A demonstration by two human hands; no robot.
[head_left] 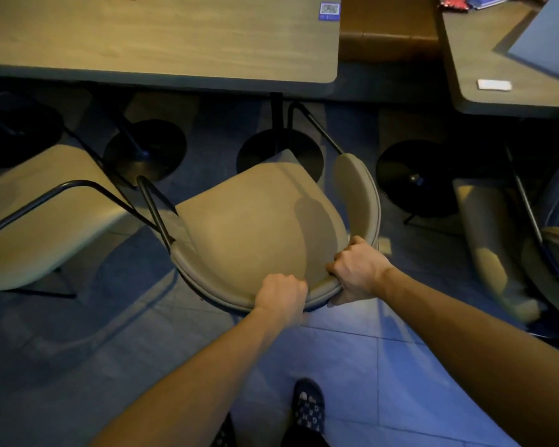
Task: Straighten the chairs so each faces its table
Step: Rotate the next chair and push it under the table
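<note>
Two hands, left hand [281, 293] and right hand [357, 271], are gripping a beige chair's [259, 227] curved backrest, arms outstretched; tabletop [162, 37] sticker [329, 11] unreadable.

Sticker [329, 11], perhaps card [494, 84].

Left of the middle chair [255, 227], a second chair [46, 221] is cut by the frame edge; right of it, a third chair [510, 250] is blurred and likewise cut. Beyond it, the table [162, 40] runs off the top and left edges, its sticker [329, 11] print too small to read. Both hands' [281, 295] [357, 269] fingertips are hidden under its backrest rim.
</note>
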